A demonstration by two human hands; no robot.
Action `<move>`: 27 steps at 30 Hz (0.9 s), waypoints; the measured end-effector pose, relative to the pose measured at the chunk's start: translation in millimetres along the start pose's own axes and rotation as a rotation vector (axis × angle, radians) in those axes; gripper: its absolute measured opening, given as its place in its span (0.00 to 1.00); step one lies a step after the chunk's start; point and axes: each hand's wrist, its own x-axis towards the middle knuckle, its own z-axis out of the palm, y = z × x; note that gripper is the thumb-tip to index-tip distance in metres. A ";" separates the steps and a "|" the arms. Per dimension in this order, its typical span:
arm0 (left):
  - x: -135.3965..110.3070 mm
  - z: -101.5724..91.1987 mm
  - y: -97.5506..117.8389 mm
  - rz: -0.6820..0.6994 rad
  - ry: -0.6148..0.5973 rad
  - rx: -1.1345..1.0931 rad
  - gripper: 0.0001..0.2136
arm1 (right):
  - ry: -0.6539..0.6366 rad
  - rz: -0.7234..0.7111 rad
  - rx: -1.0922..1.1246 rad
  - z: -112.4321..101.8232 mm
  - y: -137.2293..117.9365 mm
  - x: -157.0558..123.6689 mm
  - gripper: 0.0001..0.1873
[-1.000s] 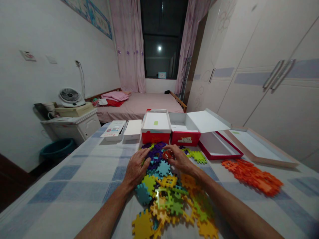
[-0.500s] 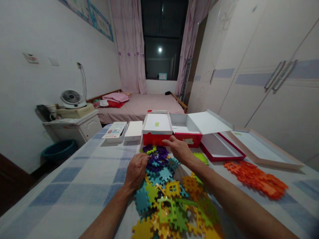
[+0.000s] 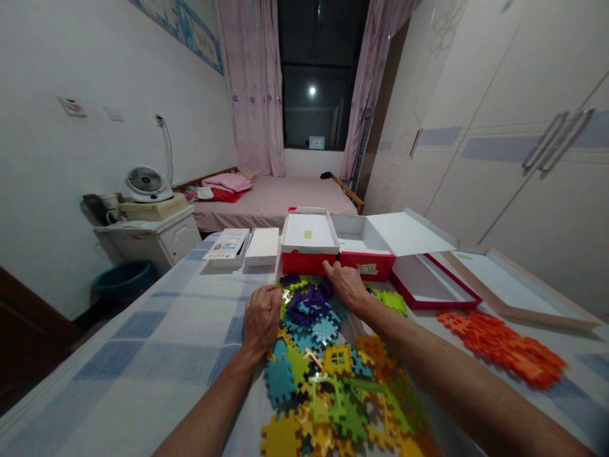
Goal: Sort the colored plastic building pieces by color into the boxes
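A long heap of interlocking plastic pieces lies before me: purple pieces (image 3: 308, 303) at the far end, blue pieces (image 3: 280, 379) along the left, green pieces (image 3: 352, 412) and yellow pieces (image 3: 281, 435) nearest me. My left hand (image 3: 263, 320) rests at the left edge of the purple part, its fingers curled; what they hold, if anything, is hidden. My right hand (image 3: 343, 282) is at the far right of the purple part, in front of a red box (image 3: 308, 261). Its fingers are bent together, and their contents cannot be made out.
Orange pieces (image 3: 502, 346) lie in a separate group on the right. A red-rimmed tray (image 3: 435, 295) and a beige lid (image 3: 523, 304) stand behind them. An open red box (image 3: 364, 266) adjoins the first. Two white boxes (image 3: 261, 254) (image 3: 228, 254) sit on the checked cloth (image 3: 128, 362).
The view has shifted slightly, so things appear further right. An orange-red piece that showed by my right fingertips is out of sight. Both hands remain around the purple pieces.
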 end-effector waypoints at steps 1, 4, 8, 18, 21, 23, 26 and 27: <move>0.1 0.4 -0.1 -0.006 -0.002 0.001 0.22 | 0.011 0.034 0.020 -0.3 3.9 -1.8 0.17; 0.3 1.1 -0.3 -0.026 -0.012 0.000 0.23 | 0.051 0.106 0.101 0.9 16.0 -6.4 0.13; 0.5 0.2 -2.3 -0.032 -0.031 -0.013 0.24 | 0.114 0.150 0.236 3.5 32.3 -18.3 0.06; 2.3 3.5 -13.7 -0.060 -0.045 -0.071 0.26 | 0.293 0.398 0.468 -6.7 129.3 -107.4 0.06; 2.2 4.6 -14.7 -0.066 -0.038 -0.082 0.25 | 0.343 0.488 0.413 0.8 170.2 -138.4 0.09; 2.5 5.0 -15.2 -0.058 -0.038 -0.079 0.25 | 0.325 0.542 0.284 4.1 191.0 -154.2 0.11; 3.1 5.3 -15.8 -0.051 -0.047 -0.079 0.24 | 0.333 0.600 0.033 2.6 200.5 -162.1 0.13; 3.2 5.3 -16.0 -0.055 -0.050 -0.078 0.24 | 0.366 0.581 -0.028 1.1 196.5 -159.3 0.14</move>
